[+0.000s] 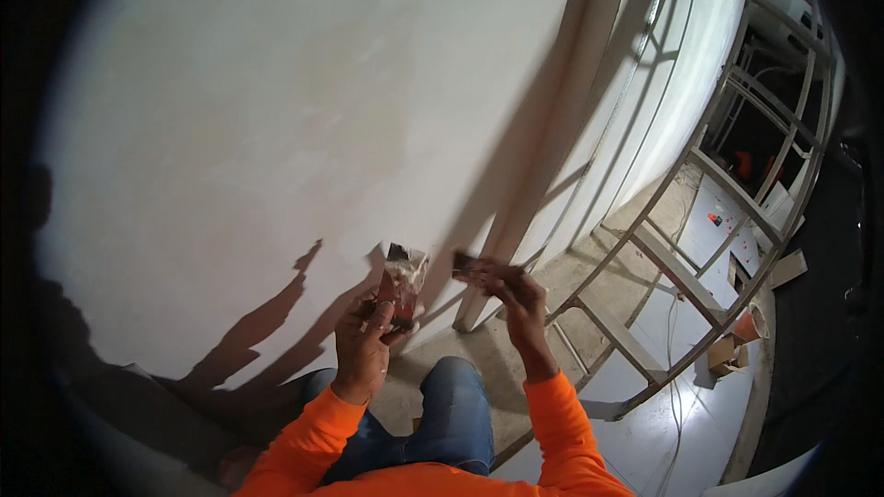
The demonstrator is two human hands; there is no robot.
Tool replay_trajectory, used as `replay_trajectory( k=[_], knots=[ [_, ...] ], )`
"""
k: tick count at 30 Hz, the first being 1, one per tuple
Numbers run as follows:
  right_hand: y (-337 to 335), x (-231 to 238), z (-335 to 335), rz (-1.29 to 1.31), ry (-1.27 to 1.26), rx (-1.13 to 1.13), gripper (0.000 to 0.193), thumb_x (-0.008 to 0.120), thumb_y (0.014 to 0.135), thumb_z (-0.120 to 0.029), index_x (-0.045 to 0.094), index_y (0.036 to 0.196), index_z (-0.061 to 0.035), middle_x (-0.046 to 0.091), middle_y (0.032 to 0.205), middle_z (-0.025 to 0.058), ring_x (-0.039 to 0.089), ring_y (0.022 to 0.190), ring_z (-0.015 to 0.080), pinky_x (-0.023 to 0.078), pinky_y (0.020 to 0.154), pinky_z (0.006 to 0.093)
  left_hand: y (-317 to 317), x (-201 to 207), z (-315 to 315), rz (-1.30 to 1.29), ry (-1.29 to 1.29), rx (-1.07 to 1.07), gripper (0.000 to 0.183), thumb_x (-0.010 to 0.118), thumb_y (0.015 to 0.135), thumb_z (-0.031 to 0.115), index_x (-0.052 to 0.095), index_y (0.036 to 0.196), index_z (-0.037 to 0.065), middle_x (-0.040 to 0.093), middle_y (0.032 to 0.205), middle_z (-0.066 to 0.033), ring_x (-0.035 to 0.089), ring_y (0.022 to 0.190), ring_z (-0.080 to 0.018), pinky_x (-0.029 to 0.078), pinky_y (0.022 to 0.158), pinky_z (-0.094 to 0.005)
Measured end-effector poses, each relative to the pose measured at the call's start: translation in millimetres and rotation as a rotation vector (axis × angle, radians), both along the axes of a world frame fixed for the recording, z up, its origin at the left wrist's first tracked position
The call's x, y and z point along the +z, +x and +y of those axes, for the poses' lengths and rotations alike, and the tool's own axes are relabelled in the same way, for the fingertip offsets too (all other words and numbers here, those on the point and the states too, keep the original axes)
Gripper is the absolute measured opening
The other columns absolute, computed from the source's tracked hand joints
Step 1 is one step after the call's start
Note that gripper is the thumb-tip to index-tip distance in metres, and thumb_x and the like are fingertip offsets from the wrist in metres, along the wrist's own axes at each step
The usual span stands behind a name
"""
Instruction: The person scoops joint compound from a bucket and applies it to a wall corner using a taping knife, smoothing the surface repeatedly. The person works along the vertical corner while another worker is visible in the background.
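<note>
While you crouch facing the pale plastered wall [276,101], your left hand [364,340] is clenched around the reddish handle of a putty knife [402,281], whose smeared metal blade points up and slightly right, close to the wall's lower part. Your right hand [511,290] pinches a second, smaller dark tool [463,264] between thumb and fingertips; it looks like a narrow scraper, though the view is too small to be sure. Its tip points left toward the putty knife's blade; the two tools are near each other but apart.

Both forearms are in orange sleeves [562,414] and enter from the lower edge. Your knee in blue jeans [451,414] sits between them, above a concrete floor [479,350].

Just right of your right hand stands a vertical metal corner post [543,175] at the wall's edge. Shadows of your arms and the tools fall on the wall to the lower left.

Farther right, an open metal stud frame [700,221] curves away, with white panels [672,74] behind it. On the floor past the frame sit an orange bucket [750,324] and a small cardboard box [723,352], well apart from your hands.
</note>
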State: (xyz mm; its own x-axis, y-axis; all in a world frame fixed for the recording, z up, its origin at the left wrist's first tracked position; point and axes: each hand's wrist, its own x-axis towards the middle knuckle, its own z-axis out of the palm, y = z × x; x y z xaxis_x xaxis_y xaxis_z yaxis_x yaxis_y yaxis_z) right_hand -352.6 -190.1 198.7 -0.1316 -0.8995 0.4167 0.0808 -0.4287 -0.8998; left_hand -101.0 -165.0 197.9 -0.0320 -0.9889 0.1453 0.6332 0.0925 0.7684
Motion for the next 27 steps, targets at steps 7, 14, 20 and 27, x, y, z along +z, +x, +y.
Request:
replay_trajectory(
  k=[7,14,20,27],
  knots=[
    [103.0,-21.1,75.9,-0.856,0.561,0.121,0.015,0.057,0.107,-0.014,0.060,0.121,-0.0106,0.067,0.097,-0.0026,0.066,0.087,0.0111,0.060,0.084,0.0357,11.6,-60.6,-30.6,-0.579,-0.547,0.389,0.041,0.065,0.098,-0.001,0.060,0.139,-0.005,0.076,0.118,-0.0165,0.073,0.109,-0.0219,0.058,0.096,-0.0353],
    [122.4,-21.6,74.1,-0.960,0.643,0.287,0.025,0.058,0.106,-0.012,0.057,0.132,-0.0136,0.069,0.119,-0.0012,0.069,0.105,0.0149,0.061,0.090,0.0380,26.9,-96.2,-51.0,-0.566,-0.590,0.271,0.036,0.054,0.101,-0.009,0.070,0.129,0.005,0.071,0.131,-0.0215,0.068,0.123,-0.0347,0.054,0.105,-0.0462],
    [121.0,-16.5,68.5,-0.970,0.713,0.326,0.026,0.057,0.106,-0.012,0.057,0.133,-0.0130,0.069,0.121,-0.0002,0.069,0.104,0.0147,0.062,0.087,0.0391,42.3,-79.0,-62.2,-0.617,-0.923,0.362,0.034,0.061,0.098,-0.010,0.072,0.125,0.007,0.072,0.128,-0.0183,0.067,0.126,-0.0363,0.055,0.107,-0.0487],
    [95.9,21.5,87.6,-0.907,0.425,0.400,0.029,0.058,0.106,-0.014,0.057,0.134,-0.0103,0.070,0.114,0.0018,0.070,0.093,0.0121,0.061,0.071,0.0311,49.4,-81.9,-41.3,-0.983,-0.710,0.413,0.024,0.060,0.105,0.006,0.074,0.124,0.008,0.076,0.116,-0.0161,0.073,0.113,-0.0320,0.060,0.098,-0.0431]
  ],
)
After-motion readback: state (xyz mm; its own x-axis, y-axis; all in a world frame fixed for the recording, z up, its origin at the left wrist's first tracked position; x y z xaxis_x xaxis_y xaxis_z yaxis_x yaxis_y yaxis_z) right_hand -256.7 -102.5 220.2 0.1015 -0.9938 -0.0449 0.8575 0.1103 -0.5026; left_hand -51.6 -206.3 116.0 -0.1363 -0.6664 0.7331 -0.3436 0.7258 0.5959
